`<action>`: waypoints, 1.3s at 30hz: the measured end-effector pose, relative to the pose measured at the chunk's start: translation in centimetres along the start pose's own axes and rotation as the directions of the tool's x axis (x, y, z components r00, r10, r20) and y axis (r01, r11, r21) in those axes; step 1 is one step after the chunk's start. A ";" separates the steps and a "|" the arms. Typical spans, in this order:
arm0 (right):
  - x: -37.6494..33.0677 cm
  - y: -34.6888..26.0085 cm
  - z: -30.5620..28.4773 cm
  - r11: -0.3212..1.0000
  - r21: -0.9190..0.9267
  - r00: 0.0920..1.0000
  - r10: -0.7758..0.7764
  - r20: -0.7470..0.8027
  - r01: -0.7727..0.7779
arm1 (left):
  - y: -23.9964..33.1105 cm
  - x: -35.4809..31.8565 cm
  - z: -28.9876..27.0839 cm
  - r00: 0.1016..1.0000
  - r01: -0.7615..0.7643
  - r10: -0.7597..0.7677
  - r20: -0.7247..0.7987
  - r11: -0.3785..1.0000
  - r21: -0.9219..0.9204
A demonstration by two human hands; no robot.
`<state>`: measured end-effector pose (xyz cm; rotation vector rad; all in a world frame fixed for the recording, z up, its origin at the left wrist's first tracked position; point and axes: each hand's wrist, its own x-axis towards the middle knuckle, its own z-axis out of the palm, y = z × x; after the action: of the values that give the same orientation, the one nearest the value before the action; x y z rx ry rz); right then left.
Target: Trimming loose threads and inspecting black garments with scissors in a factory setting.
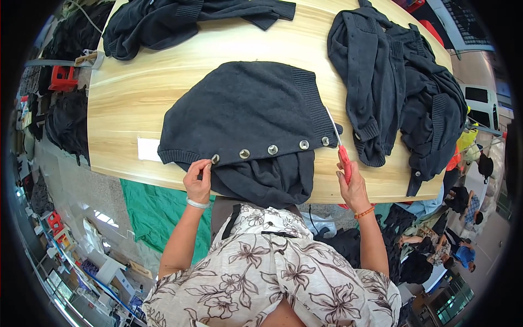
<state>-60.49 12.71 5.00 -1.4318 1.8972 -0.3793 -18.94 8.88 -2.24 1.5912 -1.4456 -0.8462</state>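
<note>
A dark knitted cardigan (239, 109) lies spread in front of me, with a row of several shiny buttons (273, 149) along its near edge. At the leftmost button (215, 158), my left hand (198, 182) pinches the button edge between thumb and fingers. My right hand (354, 188) is closed round the red handle of a pair of scissors (344, 158). The metal blades point up and away, close beside the ribbed right edge of the cardigan. Below the button row, more of the same knit is bunched at the table's near edge.
The light wooden table (131, 114) carries another dark knit garment (163, 24) at the far left and a heap of dark cardigans (376, 82) on the right. A white paper (148, 149) sticks out by the cardigan. Green sheeting (144, 210) covers floor at the left.
</note>
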 end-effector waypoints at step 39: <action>2.6 -2.5 1.7 0.999 0.044 0.998 -0.034 0.053 0.032 | -1.7 2.5 -0.1 0.859 0.498 -0.438 0.263 0.602 -0.624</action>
<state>-57.84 9.82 4.41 -1.4322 1.8138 -0.3909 -17.75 6.41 -3.59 1.3525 -0.5927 -1.5589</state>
